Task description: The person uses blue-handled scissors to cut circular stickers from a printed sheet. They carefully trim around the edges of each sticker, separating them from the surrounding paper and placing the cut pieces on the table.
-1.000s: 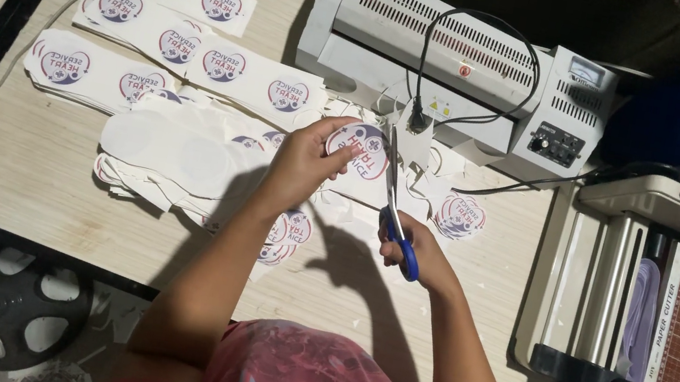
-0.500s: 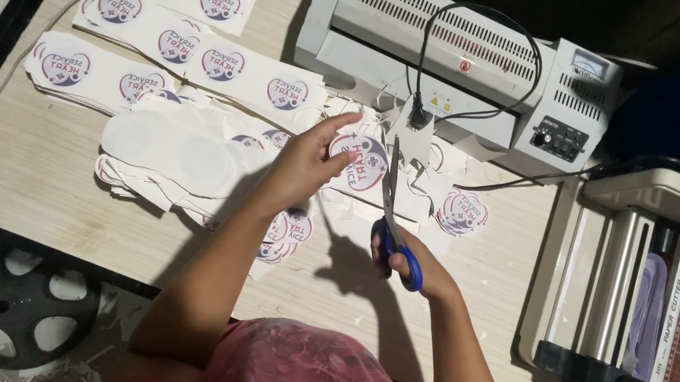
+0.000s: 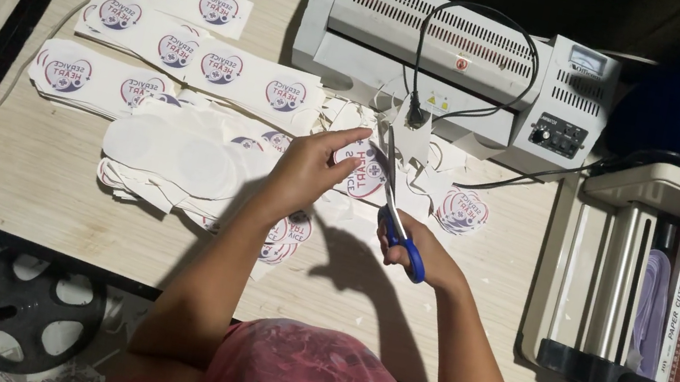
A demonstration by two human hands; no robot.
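Wooden table [image 3: 52, 187]: right hand [image 3: 414, 246] scissors [image 3: 397, 210] sticker [image 3: 362, 172], left hand [image 3: 307, 167] gripping.

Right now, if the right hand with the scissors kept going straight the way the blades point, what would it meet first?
The right hand aims the scissors up the table. First comes the round sticker held by the left hand, then probably the laminator; depth is unclear.

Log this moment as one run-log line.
left hand: holds round printed sticker | right hand: blue-handled scissors cutting around it | table: sticker strips, laminator
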